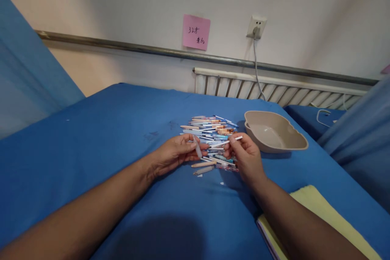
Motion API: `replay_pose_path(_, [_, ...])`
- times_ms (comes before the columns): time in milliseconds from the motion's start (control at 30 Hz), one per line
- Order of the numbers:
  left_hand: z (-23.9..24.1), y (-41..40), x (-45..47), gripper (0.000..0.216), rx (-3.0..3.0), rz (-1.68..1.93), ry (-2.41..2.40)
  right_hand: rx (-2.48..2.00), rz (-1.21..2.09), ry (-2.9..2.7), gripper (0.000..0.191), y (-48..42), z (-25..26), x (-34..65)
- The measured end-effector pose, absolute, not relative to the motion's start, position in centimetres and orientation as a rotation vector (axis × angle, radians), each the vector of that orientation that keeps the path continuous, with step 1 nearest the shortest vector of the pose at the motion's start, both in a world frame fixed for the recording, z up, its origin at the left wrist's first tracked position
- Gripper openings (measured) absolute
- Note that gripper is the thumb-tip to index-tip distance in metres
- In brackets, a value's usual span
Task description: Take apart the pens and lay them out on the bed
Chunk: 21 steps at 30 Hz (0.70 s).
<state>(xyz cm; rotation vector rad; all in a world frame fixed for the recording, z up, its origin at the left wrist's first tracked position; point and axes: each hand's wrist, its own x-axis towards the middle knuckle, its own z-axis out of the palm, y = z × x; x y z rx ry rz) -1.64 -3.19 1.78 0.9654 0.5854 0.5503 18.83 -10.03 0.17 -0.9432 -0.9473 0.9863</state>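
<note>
My left hand [178, 150] pinches a short, pale, translucent pen barrel [198, 148] that tapers at its upper end. Between the thumb and fingers of my right hand [246, 156] is a thin white pen refill [224, 143], pointing left with its dark tip near the left fingertips. The barrel and the refill are apart. Under and behind both hands lies a pile of pen parts [202, 121], with barrels in blue, orange and clear colours and several white refills. A peach pen barrel [203, 164] and a clear grey one [204, 170] lie at the pile's near edge.
A beige plastic basin [274, 130] stands right of the pile on the blue cloth [106, 138]. A folded yellow cloth [317, 207] lies under my right forearm. Tiny white pieces [222, 183] lie in front of the pile. Behind are a radiator [231, 85] and a metal rail [146, 48].
</note>
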Motion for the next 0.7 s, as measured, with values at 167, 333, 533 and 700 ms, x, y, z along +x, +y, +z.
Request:
replay_pose_path(167, [1.46,-2.7,-1.65,0.01,0.857,0.686,0.627,-0.931,0.977,-0.939,0.022,-10.1,0.1,18.78])
replay_pose_path(333, [1.36,-2.62,-1.64,0.006,0.744,0.709,0.637,-0.94,0.925,-0.954,0.022,-10.39,0.5,18.52])
replay_pose_path(533, [1.37,-2.7,-1.59,0.011,0.693,0.71,0.646,-0.935,0.877,-0.951,0.018,-10.6,0.65,18.47])
replay_pose_path(700, [1.24,-2.77,-1.52,0.011,0.692,0.707,0.641,-0.925,0.875,-0.951,0.016,-10.6,0.53,18.47])
